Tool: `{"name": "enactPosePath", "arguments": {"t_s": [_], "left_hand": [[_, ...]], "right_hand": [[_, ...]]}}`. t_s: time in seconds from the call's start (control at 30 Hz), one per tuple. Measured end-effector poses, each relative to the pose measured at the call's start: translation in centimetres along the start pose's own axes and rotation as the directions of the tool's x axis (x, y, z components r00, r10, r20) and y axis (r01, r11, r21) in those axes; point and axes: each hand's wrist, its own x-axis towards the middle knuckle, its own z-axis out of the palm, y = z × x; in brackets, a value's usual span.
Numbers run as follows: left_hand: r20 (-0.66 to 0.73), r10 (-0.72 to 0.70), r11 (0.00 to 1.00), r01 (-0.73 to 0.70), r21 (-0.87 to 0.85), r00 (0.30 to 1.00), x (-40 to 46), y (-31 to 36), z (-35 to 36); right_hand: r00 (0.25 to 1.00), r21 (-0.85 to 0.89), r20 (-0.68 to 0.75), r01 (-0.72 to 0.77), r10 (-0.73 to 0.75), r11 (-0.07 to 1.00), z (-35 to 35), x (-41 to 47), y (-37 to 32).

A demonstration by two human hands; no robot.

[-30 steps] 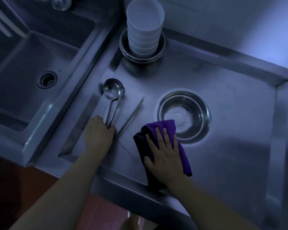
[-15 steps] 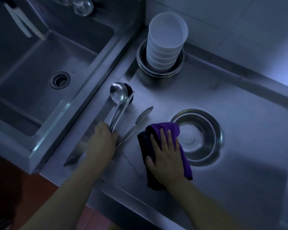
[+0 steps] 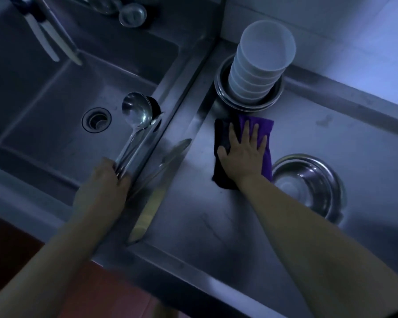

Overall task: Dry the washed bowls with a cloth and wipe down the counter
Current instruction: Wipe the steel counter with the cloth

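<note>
My right hand (image 3: 244, 150) presses flat, fingers spread, on a purple cloth (image 3: 265, 143) lying on the steel counter (image 3: 216, 214), just in front of the stack of white bowls (image 3: 260, 63). That stack stands in nested steel bowls (image 3: 223, 95) at the back corner. A single steel bowl (image 3: 313, 184) sits right of the cloth. My left hand (image 3: 108, 182) grips the handles of a ladle (image 3: 136, 113) and other long utensils, lifted above the sink's edge. One utensil (image 3: 170, 154) sticks out to the right over the ridge.
The deep sink (image 3: 44, 106) with its drain (image 3: 96, 120) fills the left. Knives or blades (image 3: 46, 40) lean at its back left, and a small round steel cup (image 3: 132, 14) stands behind it. A raised ridge (image 3: 177, 95) separates sink and counter.
My left hand has lifted the ladle and utensils off the counter and carried them left over the sink. My right hand slid the cloth away from me toward the bowl stack.
</note>
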Motion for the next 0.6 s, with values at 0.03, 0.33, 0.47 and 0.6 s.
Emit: {"name": "enactPosePath", "arguments": {"t_s": [0.03,0.33,0.47,0.6], "left_hand": [[-0.005,-0.005,1.0,0.005,-0.002,1.0,0.3,-0.7,-0.5],[-0.027,-0.007,0.999,0.006,-0.039,1.0,2.2,-5.6,-2.9],[-0.013,-0.012,0.998,0.012,-0.069,1.0,2.2,-6.3,-2.9],[0.001,0.001,0.996,-0.001,-0.09,1.0,1.8,-6.3,-3.2]], "right_hand": [[1.0,-0.003,-0.015,0.006,-0.006,1.0,0.2,0.2,-1.1],[0.997,0.044,-0.072,0.022,-0.019,0.999,1.4,-1.2,-8.8],[0.997,0.107,-0.06,0.05,-0.044,0.993,1.8,-5.6,-11.6],[0.997,0.098,-0.003,0.08,-0.08,0.992,2.0,-11.2,-14.0]]}}
